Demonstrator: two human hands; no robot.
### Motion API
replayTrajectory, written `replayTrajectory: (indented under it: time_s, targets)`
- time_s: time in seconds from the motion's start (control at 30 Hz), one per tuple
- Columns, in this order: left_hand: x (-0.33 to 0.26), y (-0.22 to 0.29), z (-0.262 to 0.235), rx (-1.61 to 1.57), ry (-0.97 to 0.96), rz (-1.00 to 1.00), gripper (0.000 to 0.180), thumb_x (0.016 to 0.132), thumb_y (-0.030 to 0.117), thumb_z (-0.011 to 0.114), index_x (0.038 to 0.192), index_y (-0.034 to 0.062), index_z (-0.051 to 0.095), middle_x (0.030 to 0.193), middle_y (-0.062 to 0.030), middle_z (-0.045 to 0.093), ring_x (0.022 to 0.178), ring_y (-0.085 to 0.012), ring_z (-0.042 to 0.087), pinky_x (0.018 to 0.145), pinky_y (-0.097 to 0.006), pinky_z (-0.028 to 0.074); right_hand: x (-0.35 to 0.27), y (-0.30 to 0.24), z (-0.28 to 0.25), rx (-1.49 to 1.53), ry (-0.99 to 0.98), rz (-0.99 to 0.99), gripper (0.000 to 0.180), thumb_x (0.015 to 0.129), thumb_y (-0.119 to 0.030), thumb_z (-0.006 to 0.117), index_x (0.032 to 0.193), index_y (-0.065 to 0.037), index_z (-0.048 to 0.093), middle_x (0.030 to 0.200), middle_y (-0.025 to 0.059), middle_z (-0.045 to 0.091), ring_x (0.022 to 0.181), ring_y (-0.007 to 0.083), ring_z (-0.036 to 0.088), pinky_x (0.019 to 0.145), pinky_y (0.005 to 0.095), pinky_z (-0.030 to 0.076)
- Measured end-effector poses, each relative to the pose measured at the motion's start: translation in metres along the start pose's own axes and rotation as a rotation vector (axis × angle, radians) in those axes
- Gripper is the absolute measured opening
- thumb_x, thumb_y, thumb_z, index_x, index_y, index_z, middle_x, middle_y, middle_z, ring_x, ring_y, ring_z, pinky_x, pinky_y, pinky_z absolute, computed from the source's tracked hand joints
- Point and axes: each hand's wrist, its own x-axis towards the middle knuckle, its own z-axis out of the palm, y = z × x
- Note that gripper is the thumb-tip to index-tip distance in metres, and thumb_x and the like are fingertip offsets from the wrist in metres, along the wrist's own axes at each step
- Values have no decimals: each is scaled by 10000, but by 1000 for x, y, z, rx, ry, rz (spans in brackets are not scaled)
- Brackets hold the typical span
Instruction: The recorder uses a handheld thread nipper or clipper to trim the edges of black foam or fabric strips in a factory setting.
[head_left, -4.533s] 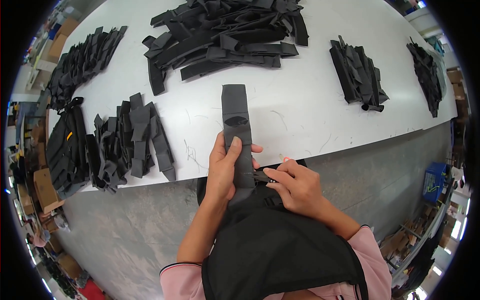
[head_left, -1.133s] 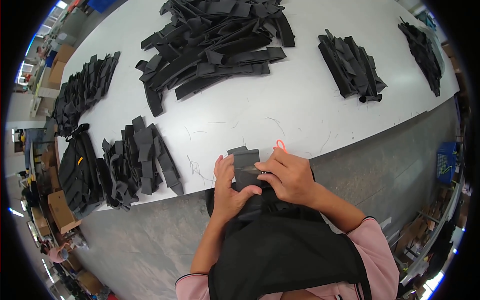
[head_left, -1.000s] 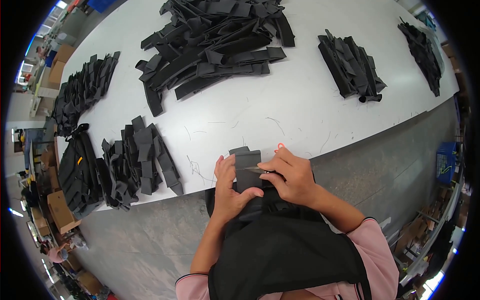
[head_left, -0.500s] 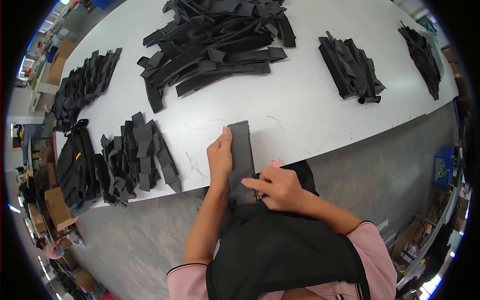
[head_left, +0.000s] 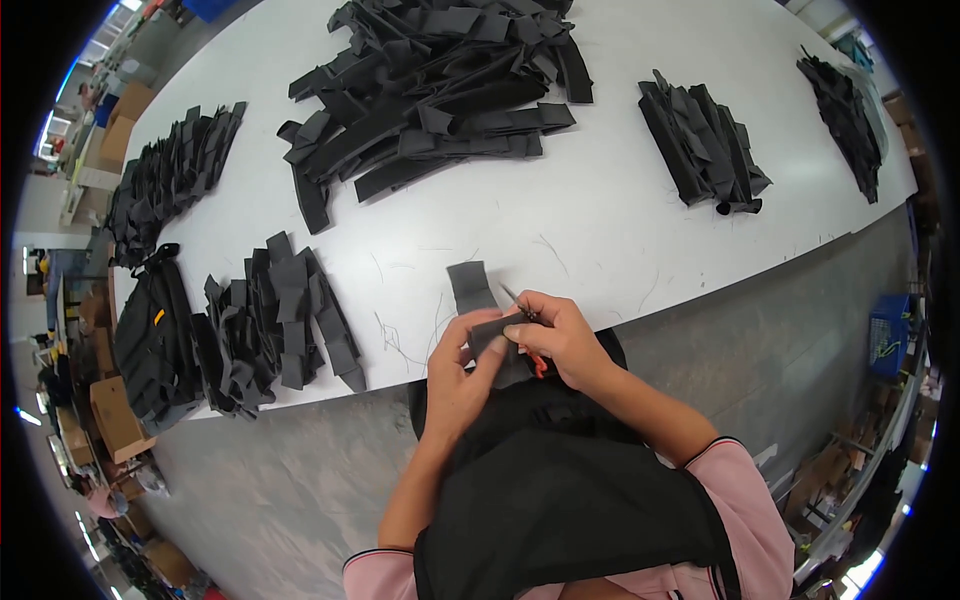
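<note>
Cloth strip, dark grey, shows in the head view at the near edge of the white table, held between the two hands in front of the person's body. Its long axis runs roughly away from the person, with the flat far end pointing over the table and leaning slightly left; closer in, a section is bent crosswise at the fingers, and the near end is lost among the hands and dark cloth below. The left hand has a narrow pinch on the strip, thumb on top. The right hand is closed around small scissors, its thumb tip at the bent section, near the left thumb. The blades point away and to the left, close to the strip; the orange handle sticks out below the hand, so the scissors slant from near right to far left. Beyond lies a large heap of dark strips, its pieces pointing various ways. A bundle at the left and a bundle at the right both lie mostly lengthwise, far ends tipped left.
</note>
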Motion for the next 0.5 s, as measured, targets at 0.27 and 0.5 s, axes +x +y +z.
replayTrajectory:
  time_s: [0.27,0.5]
  targets:
    - [3,9,5,-433,145,-280,161,867,112,600,980,-2,589,847,6,593,750,-43,518,665,-189,417,-26,-1,-2,-647,369,-533,218,791,-62,650,995,-47,576,716,44,566,533,131,519,504,237,410]
    - [-1,17,10,-379,122,-288,166,867,126,612,979,5,597,818,29,583,714,-18,482,616,-177,379,-23,-12,-13,-1044,281,-749,295,689,-37,703,972,-51,621,790,75,631,584,229,566,515,306,439]
